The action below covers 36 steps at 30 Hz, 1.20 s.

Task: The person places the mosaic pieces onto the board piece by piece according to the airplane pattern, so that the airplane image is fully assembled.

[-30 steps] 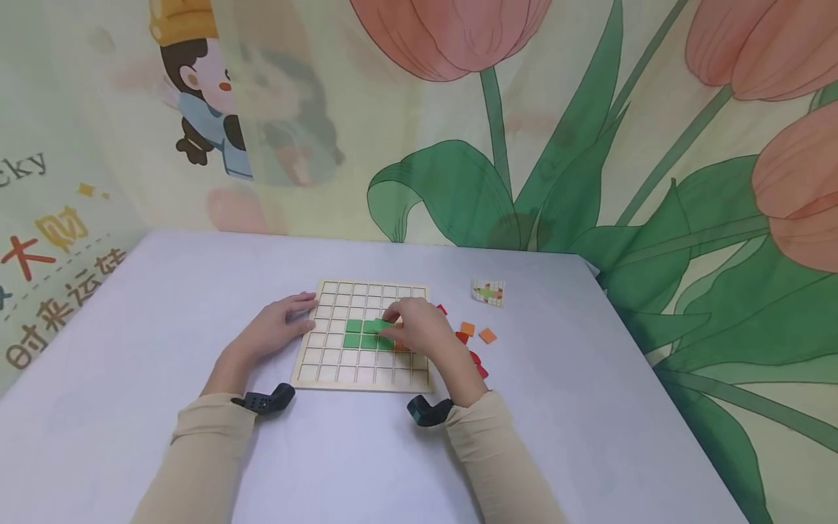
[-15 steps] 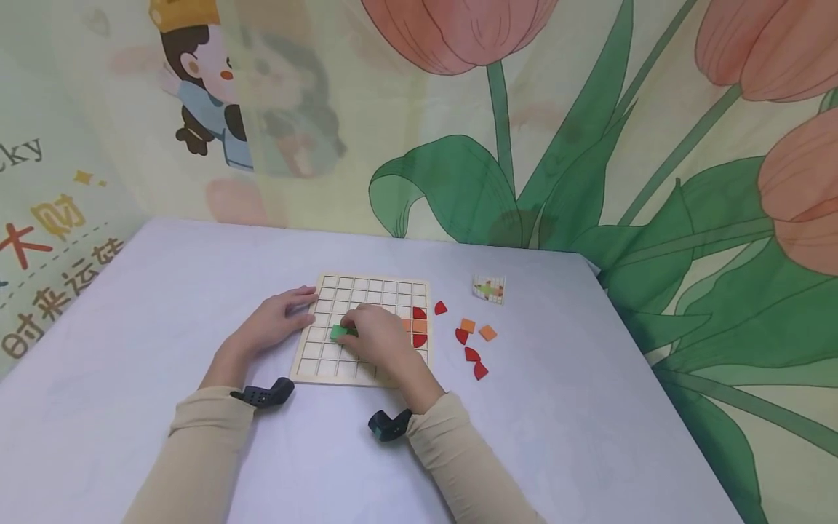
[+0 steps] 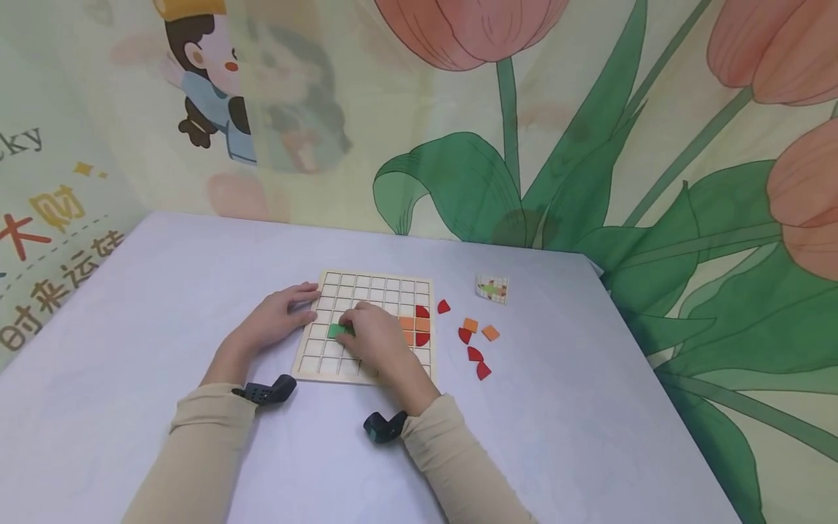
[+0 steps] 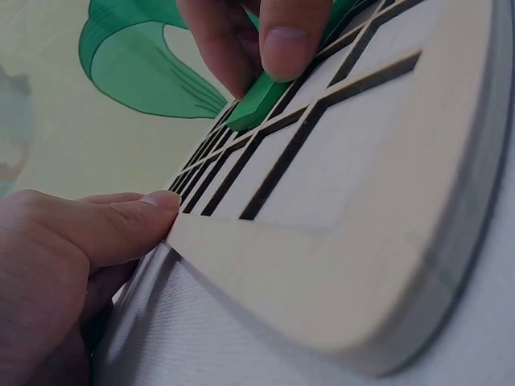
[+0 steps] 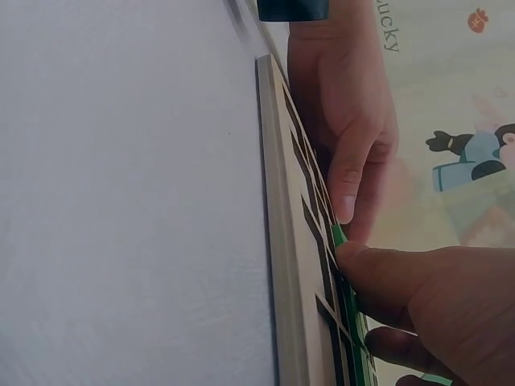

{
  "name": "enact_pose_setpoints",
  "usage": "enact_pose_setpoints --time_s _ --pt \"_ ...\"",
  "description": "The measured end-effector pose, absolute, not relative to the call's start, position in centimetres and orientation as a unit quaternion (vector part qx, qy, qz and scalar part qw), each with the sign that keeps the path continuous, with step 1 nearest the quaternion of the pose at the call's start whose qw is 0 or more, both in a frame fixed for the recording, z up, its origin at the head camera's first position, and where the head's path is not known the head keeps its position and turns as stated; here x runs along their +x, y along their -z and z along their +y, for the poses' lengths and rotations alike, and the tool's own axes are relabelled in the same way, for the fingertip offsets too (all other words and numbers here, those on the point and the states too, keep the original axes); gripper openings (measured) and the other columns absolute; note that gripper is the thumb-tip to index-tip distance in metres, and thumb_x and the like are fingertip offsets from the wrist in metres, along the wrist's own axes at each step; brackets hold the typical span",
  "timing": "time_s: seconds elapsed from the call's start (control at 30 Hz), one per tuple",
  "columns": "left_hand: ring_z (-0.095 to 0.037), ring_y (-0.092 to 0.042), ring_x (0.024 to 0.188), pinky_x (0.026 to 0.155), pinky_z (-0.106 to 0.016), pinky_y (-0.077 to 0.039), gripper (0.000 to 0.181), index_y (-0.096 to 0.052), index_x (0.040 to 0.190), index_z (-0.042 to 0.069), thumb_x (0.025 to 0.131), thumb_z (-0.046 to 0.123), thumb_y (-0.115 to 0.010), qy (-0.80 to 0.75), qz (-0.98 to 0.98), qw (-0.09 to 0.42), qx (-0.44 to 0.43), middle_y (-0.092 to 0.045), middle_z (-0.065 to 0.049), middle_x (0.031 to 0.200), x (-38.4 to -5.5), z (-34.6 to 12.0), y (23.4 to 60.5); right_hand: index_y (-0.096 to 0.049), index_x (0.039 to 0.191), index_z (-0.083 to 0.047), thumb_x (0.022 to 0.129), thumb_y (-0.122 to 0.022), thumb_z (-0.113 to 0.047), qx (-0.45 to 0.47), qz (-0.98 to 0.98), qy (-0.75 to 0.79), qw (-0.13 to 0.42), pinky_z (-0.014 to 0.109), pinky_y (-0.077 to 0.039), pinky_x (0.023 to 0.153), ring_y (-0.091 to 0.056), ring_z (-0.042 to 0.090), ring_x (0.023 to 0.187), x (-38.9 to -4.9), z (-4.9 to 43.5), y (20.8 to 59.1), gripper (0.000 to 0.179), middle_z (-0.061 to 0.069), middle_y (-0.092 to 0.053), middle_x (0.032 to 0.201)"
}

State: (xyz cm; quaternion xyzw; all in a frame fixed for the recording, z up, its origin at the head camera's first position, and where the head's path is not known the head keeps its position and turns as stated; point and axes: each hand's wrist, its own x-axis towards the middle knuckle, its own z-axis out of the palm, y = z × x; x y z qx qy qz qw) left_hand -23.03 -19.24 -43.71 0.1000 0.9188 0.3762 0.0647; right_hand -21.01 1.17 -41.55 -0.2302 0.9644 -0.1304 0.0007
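Head: the right hand (image 3: 374, 333) pinches a green tile (image 3: 336, 331) on the gridded board (image 3: 327, 378), its visible end toward the board's left edge, where the left hand (image 3: 278, 316) rests; cells along the board's right edge hold orange squares (image 3: 422, 325) and red quarter-circles (image 3: 422, 340). Left wrist: thumb and finger flank the tile. Right wrist: the right hand is nearer; the tile's full length is hidden.

Left grip (image 3: 271, 318) outstretched, right grip (image 3: 372, 336) pinching

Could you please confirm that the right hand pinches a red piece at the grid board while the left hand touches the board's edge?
Not quite: the right hand pinches a green piece, not red, as the left wrist view shows; the left hand touches the edge of the grid board.
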Motion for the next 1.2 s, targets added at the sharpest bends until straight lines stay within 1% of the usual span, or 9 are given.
enact_pose_setpoints --time_s 0.13,0.27,0.43,0.53,0.67,0.93,1.2 --pt "-0.038 -0.019 0.145 0.117 -0.057 -0.015 0.051 -0.046 0.14 0.006 0.094 0.024 -0.059 -0.376 0.919 0.065 0.104 -0.03 -0.012 0.155 -23.1 -19.2 43.6 -0.071 0.11 -0.022 0.086 -0.07 -0.036 -0.223 0.965 0.137 0.005 0.021 -0.052 0.072 -0.061 0.007 0.085 -21.1 1.3 41.6 0.028 -0.008 -0.063 0.097" --pt "-0.037 -0.019 0.145 0.117 -0.057 -0.015 0.051 -0.046 0.14 0.007 0.094 0.025 -0.058 -0.375 0.918 0.067 0.106 -0.03 -0.012 0.155 -23.3 -19.1 43.4 -0.071 0.111 -0.022 0.086 -0.069 -0.036 -0.221 0.965 0.139 0.006 0.023 -0.053 0.075 -0.061 0.008 0.088 -21.1 1.4 41.4 0.028 -0.007 -0.063 0.099" --pt "-0.036 -0.018 0.145 0.118 -0.057 -0.015 0.051 -0.046 0.14 0.007 0.094 0.025 -0.058 -0.373 0.92 0.06 0.106 -0.03 -0.011 0.156 -23.6 -19.0 42.8 -0.072 0.109 -0.022 0.086 -0.069 -0.036 -0.227 0.964 0.14 -0.007 0.024 -0.054 0.078 -0.061 0.008 0.091 -21.4 1.3 40.9 0.027 -0.006 -0.063 0.101" --pt "-0.037 -0.018 0.145 0.117 -0.057 -0.015 0.051 -0.046 0.14 0.007 0.094 0.025 -0.058 -0.376 0.919 0.059 0.105 -0.03 -0.011 0.155 -23.6 -19.1 42.9 -0.071 0.109 -0.022 0.087 -0.068 -0.036 -0.229 0.963 0.143 0.0 0.024 -0.054 0.078 -0.061 0.008 0.092 -21.5 1.3 40.9 0.027 -0.006 -0.063 0.102" --pt "-0.036 -0.018 0.145 0.117 -0.058 -0.015 0.052 -0.046 0.14 0.008 0.094 0.027 -0.059 -0.38 0.916 0.07 0.105 -0.029 -0.01 0.156 -23.4 -19.3 43.5 -0.072 0.11 -0.023 0.087 -0.069 -0.036 -0.222 0.964 0.146 0.016 0.023 -0.053 0.078 -0.061 0.008 0.093 -21.1 1.3 41.1 0.027 -0.007 -0.063 0.103" --pt "-0.036 -0.018 0.146 0.117 -0.058 -0.015 0.052 -0.046 0.141 0.008 0.093 0.025 -0.059 -0.384 0.916 0.067 0.098 -0.029 -0.008 0.156 -23.1 -19.3 43.7 -0.072 0.109 -0.022 0.086 -0.069 -0.036 -0.226 0.963 0.147 -0.001 0.021 -0.053 0.076 -0.062 0.008 0.091 -20.8 1.2 41.3 0.027 -0.007 -0.064 0.102" --pt "-0.036 -0.018 0.146 0.117 -0.058 -0.015 0.052 -0.046 0.141 0.008 0.094 0.025 -0.058 -0.38 0.917 0.072 0.102 -0.028 -0.009 0.156 -23.0 -19.3 43.5 -0.072 0.108 -0.022 0.087 -0.068 -0.035 -0.222 0.963 0.151 0.003 0.022 -0.053 0.076 -0.061 0.008 0.091 -20.8 1.1 41.4 0.025 -0.006 -0.063 0.102"
